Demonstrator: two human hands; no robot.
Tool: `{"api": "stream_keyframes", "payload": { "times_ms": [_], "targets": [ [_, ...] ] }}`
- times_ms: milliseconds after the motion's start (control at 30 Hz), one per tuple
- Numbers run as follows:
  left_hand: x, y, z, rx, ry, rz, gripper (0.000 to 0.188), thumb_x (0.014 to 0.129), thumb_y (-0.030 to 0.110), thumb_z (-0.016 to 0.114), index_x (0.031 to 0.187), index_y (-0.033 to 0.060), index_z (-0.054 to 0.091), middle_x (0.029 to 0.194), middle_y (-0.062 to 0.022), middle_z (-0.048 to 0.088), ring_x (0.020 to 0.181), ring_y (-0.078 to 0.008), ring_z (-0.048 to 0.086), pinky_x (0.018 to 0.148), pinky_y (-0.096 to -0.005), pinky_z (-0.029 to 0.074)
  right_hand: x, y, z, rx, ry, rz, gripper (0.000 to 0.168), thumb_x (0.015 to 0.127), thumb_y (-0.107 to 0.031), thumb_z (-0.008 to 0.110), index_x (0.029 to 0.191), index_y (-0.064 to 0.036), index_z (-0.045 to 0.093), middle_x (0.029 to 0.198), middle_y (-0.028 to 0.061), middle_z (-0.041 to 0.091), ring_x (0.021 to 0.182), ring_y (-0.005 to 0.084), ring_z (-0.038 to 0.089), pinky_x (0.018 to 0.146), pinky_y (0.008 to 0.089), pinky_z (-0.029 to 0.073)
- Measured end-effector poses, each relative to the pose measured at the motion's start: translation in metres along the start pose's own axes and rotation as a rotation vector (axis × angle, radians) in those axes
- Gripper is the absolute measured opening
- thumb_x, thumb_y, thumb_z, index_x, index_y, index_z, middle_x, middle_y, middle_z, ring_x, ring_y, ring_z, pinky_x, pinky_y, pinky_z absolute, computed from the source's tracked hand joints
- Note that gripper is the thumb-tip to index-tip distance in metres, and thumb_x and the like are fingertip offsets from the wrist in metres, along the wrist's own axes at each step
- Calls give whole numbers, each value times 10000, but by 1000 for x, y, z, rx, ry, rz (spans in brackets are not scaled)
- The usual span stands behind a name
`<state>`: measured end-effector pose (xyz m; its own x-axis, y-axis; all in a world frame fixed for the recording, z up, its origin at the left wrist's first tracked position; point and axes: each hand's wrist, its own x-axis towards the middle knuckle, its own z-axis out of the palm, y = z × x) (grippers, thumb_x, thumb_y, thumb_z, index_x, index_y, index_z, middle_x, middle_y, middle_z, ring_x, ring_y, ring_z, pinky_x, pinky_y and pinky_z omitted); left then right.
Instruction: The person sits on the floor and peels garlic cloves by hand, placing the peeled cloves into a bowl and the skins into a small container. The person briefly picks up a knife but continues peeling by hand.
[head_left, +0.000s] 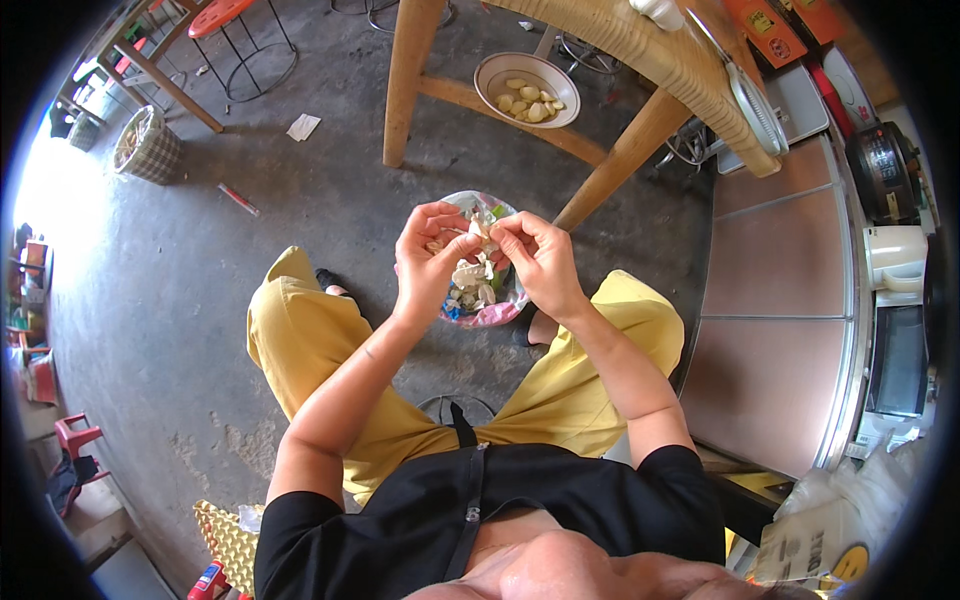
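Observation:
Pinched between the fingertips of both hands is a pale garlic clove (478, 227) with papery skin. My left hand (427, 255) grips it from the left and seems to have more garlic tucked under its curled fingers. From the right, the thumb and forefinger of my right hand (544, 259) meet at the clove. Directly below stands a bin lined with a plastic bag (499, 315), holding garlic skins (472, 274) and green scraps. Beyond the hands, a white bowl (487, 75) holds several peeled cloves (531, 101) beside the wooden legs.
A wooden table (600, 34) at the upper right carries garlic bulbs (661, 11) and a green-white handled utensil (754, 105). Along the right runs a metal-framed cabinet (780, 262) with a cream jug (896, 251). A checked wastebasket (154, 150) and red stool (217, 16) stand left.

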<state>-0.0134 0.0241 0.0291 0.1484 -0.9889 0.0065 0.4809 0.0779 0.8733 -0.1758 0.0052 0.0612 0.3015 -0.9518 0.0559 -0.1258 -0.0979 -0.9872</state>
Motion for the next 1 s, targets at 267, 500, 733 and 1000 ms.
{"api": "stream_keyframes", "payload": {
  "times_ms": [267,500,733,1000],
  "targets": [
    [-2,-14,-2,216,-81,161,307,850,-62,687,1154,-34,672,932,-40,679,865,-120,676,815,-242,549,-1,15,7,-72,83,-29,167,1007,-143,573,963,2,644,809,14,670,718,59,621,634,225,516],
    [2,-22,-14,-241,-196,-262,181,972,136,622,1042,-21,677,888,-56,693,803,-111,651,761,-259,541,1,17,2,389,-33,101,178,1043,-185,501,993,-33,579,824,7,584,737,66,566,667,220,479],
    [6,-24,-12,-283,-142,-271,241,998,176,584,1185,27,610,1078,-84,670,852,-149,659,709,-299,561,5,28,-9,88,69,4,107,1040,-137,482,998,-46,518,787,8,548,710,81,530,658,246,454],
    [0,-32,-9,-20,-159,-199,322,889,67,716,1176,-16,597,980,-63,688,818,-133,674,676,-257,556,-1,34,10,-287,147,-234,139,1033,-146,494,978,-19,509,785,71,580,703,110,541,629,280,454]
  ]
}}
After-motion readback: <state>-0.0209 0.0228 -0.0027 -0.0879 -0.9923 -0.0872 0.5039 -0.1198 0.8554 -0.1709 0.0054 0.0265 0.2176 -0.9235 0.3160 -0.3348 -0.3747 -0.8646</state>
